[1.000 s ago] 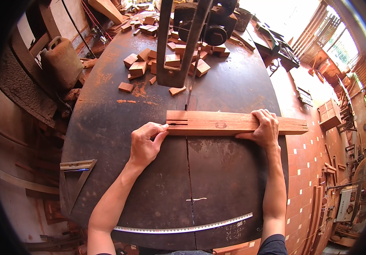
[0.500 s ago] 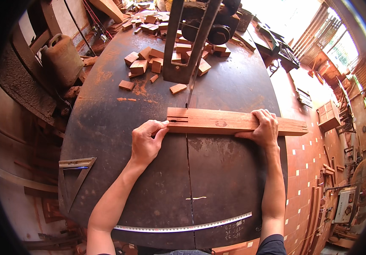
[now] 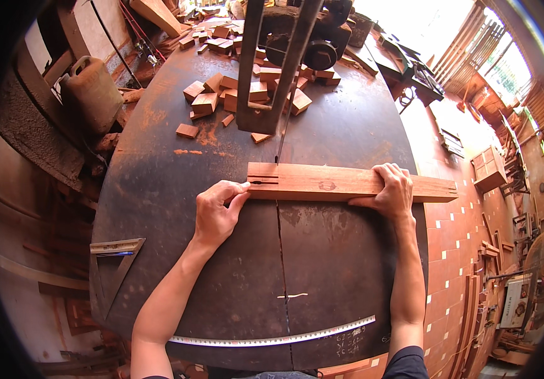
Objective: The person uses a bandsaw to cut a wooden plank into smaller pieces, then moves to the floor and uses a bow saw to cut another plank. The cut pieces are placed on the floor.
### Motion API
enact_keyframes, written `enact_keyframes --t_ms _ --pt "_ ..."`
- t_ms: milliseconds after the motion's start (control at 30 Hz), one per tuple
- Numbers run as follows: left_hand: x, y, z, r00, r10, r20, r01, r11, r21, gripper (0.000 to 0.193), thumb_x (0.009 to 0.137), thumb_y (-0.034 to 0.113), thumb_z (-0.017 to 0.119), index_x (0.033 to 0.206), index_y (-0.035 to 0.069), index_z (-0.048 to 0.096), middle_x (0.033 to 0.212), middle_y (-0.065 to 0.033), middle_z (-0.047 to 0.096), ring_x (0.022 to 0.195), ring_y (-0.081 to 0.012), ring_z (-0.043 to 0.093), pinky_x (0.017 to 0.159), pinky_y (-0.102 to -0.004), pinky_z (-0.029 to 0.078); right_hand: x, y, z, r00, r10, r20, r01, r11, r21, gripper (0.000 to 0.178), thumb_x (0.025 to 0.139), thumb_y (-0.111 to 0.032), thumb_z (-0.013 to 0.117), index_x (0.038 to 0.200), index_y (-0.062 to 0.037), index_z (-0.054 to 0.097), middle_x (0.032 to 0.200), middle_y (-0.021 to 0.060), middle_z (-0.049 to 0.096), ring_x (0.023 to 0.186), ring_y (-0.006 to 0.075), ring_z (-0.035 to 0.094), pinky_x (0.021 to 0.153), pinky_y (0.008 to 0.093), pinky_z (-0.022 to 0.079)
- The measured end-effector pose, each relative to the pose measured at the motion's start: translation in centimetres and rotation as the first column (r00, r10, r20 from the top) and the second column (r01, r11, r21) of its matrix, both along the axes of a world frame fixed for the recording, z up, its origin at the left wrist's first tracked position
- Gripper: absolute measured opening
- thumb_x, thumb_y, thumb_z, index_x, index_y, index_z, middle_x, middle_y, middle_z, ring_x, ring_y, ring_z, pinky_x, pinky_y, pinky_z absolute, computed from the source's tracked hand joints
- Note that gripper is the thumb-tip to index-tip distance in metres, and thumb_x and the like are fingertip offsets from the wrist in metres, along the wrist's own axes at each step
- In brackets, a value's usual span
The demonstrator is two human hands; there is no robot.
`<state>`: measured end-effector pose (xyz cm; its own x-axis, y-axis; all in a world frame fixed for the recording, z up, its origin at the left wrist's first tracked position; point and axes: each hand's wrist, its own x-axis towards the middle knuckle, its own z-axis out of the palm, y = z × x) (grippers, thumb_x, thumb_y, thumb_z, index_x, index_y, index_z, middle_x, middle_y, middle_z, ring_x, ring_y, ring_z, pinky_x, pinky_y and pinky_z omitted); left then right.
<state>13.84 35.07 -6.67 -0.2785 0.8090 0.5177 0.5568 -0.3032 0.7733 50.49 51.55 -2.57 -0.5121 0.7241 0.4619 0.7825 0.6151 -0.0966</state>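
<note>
spreading wide across the middle, a dark table (image 3: pixel 347 252) takes up most of the space; on a clock face laid over it, twelve is the far end. past its edge at three o'clock lies a tiled floor (image 3: pixel 452 252), and further out, between three and four, stands a round fan (image 3: pixel 540 259). at twelve o'clock a metal guard (image 3: pixel 243 101) hangs over the table, hiding part of what lies beyond it, with a thin saw blade (image 3: pixel 283 142) coming down just at the bar's far edge; whether the two touch cannot be told. a big jug (image 3: pixel 95 95) sits off the table at ten o'clock.

the wooden bar (image 3: pixel 328 177) runs from the centre toward three o'clock, lying across the table's slot, its right end sticking out past the edge and its left end cut with dark grooves. a measuring tape (image 3: pixel 272 342) lies at six o'clock, and a set square (image 3: pixel 118 284) at eight. the left hand (image 3: pixel 217 207) pinches the bar's left end between thumb and finger; the right hand (image 3: pixel 395 189) grips it further along, fingers over the top, thumb against the near side. small wood blocks (image 3: pixel 204 102) lie heaped from eleven to twelve, around the guard. a blue pen (image 3: pixel 115 254) rests with the set square.
</note>
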Motion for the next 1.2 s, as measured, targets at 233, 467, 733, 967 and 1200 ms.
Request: enact_keyframes --t_ms 233,467,733,967,1200 --pt "-0.18 0.01 -0.16 1.0 -0.013 -0.016 0.013 1.0 0.011 0.009 0.091 -0.007 0.081 0.096 -0.005 0.074 0.099 -0.014 0.08 0.088 -0.0156 0.078 0.076 -0.0284 0.061 -0.02 -0.38 0.03 1.0 -0.003 0.003 0.003 1.0 -0.003 0.087 0.045 -0.065 0.101 0.101 -0.0039 0.073 0.095 0.0081 0.071 0.098 0.0295 0.068 0.093 0.0422 0.048" --pt "0.26 0.12 0.09 0.999 0.0 0.045 0.001 0.999 -0.034 0.009 0.091 -0.005 0.081 0.097 -0.004 0.074 0.097 -0.015 0.079 0.085 -0.0202 0.079 0.073 -0.0303 0.062 -0.06 -0.64 0.16 1.0 -0.024 0.001 0.024 1.0 -0.009 0.087 0.046 -0.065 0.101 0.102 -0.0038 0.073 0.098 0.0084 0.072 0.1 0.0298 0.068 0.095 0.0423 0.049" --pt "0.05 0.24 0.41 0.999 -0.013 0.048 0.016 0.999 -0.048 0.009 0.091 -0.005 0.08 0.096 -0.004 0.073 0.097 -0.015 0.079 0.085 -0.0211 0.079 0.074 -0.0306 0.062 -0.04 -0.43 0.07 0.999 -0.041 0.008 0.041 0.999 -0.012 0.089 0.047 -0.068 0.1 0.102 -0.0034 0.074 0.1 0.009 0.073 0.103 0.0299 0.069 0.097 0.0429 0.049" --pt "-0.3 0.38 0.29 0.999 -0.034 0.017 0.035 0.999 -0.016 0.01 0.089 -0.006 0.081 0.093 -0.003 0.072 0.097 -0.0158 0.08 0.091 -0.0266 0.081 0.078 -0.0341 0.063 0.01 -0.57 0.27 0.999 -0.032 0.003 0.032 0.999 -0.035 0.088 0.047 -0.067 0.1 0.102 -0.0033 0.074 0.099 0.0088 0.073 0.102 0.0301 0.069 0.096 0.043 0.049" --pt "-0.49 0.23 0.09 0.999 -0.043 -0.009 0.043 0.999 -0.008 0.012 0.087 -0.005 0.083 0.093 -0.002 0.073 0.097 -0.0153 0.08 0.092 -0.0291 0.08 0.08 -0.0361 0.063 -0.1 -0.65 0.29 1.0 -0.024 0.021 0.024 1.0 0.001 0.09 0.049 -0.076 0.095 0.1 -0.0038 0.076 0.096 0.0082 0.074 0.098 0.0272 0.07 0.095 0.0424 0.05"
